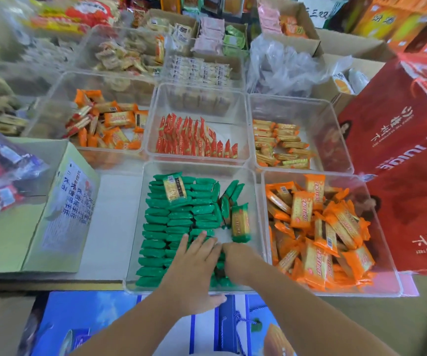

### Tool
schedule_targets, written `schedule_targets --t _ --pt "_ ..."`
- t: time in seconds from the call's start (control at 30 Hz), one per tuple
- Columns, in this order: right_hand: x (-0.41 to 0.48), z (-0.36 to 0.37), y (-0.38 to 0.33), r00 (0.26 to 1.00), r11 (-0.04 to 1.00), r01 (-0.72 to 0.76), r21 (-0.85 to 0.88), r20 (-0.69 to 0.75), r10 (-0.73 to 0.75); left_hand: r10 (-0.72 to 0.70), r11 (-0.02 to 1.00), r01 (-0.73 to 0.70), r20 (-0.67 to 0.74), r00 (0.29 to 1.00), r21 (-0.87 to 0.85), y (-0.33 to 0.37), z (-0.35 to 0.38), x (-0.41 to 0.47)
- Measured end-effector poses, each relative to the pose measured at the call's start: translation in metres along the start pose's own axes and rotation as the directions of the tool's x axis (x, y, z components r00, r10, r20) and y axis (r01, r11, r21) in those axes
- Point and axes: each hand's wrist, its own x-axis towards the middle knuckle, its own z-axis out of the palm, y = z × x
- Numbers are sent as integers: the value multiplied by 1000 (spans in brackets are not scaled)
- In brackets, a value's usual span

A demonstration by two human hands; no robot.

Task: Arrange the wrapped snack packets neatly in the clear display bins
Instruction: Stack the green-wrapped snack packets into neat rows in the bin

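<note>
i'm at a crowded shop counter [114, 222], its pale top showing between the bins, with cartons and snack stock piled all round. the clear bins sit close together in a grid. the green packets [176, 217] are in the near middle bin [199, 167], stood on edge in tight rows, with a few tilted loose toward its right side.

just right of it is a bin heaped with orange packets [317, 227], and beyond it one with red packets [197, 140] in rows. a pale cardboard box [60, 206] stands open on the left and a big red carton [400, 140] on the right. my forearms cover the bin's near rim.

my left hand [194, 268] lies flat on the near rows, fingers straight, grasping nothing. my right hand [238, 263] digs down among the packets beside it. its fingertips are hidden, so i cannot tell whether it grips any.

the bins are rigid see-through plastic with rounded corners, and the wrappers are glossy with crimped ends.
</note>
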Motion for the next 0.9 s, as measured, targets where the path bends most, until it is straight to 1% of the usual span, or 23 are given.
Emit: schedule_targets --t 0.07,0.13,0.2,0.23,0.27,0.3,0.33,0.4,0.43,0.5,0.6,0.67,0.8,0.83,0.87,0.9 --pt "-3 -8 2 1000 994 29 -101 15 -28 -6 1000 5 73 997 20 -2 3 4" --pt "-6 -23 9 998 990 35 -139 -46 -42 12 1000 -13 96 995 4 -4 6 8" --pt "-7 -42 20 975 991 36 -131 -214 -64 29 1000 -29 108 994 -9 -5 6 9" --pt "-5 -51 26 943 983 44 -178 -317 -99 32 999 -31 108 994 -12 -5 6 8" --pt "-2 -59 31 910 964 37 -263 -391 -142 30 1000 -30 106 994 -10 -4 7 8" --pt "4 -65 35 895 936 1 -352 -417 -158 29 1000 -28 108 994 -7 -4 7 8" --pt "11 -69 38 906 905 -55 -423 -403 -133 28 1000 -27 115 993 -8 -4 7 8" --pt "23 -71 41 948 853 -142 -503 -317 -29 26 1000 -24 130 991 -19 -4 7 9" --pt "29 -69 40 960 832 -162 -530 -282 7 24 999 -20 136 990 -26 -4 6 9" --pt "37 -64 36 965 812 -173 -557 -259 28 16 999 -12 143 990 -32 -5 7 9" --pt "42 -60 24 962 836 -192 -514 -269 55 18 999 -13 143 990 -33 -5 9 10" --pt "41 -60 19 950 857 -207 -472 -306 61 16 999 -11 142 990 -35 -5 9 11" --pt "26 -65 24 921 908 -176 -381 -389 15 18 999 -13 125 992 -41 -5 9 11" --pt "21 -67 27 905 932 -152 -328 -425 -2 18 999 -13 121 993 -41 -4 9 11" --pt "17 -67 30 886 965 -112 -238 -464 -12 18 999 -13 117 993 -43 -4 9 11" --pt "11 -66 32 867 993 -51 -109 -499 -10 18 999 -13 115 993 -44 -4 9 10"
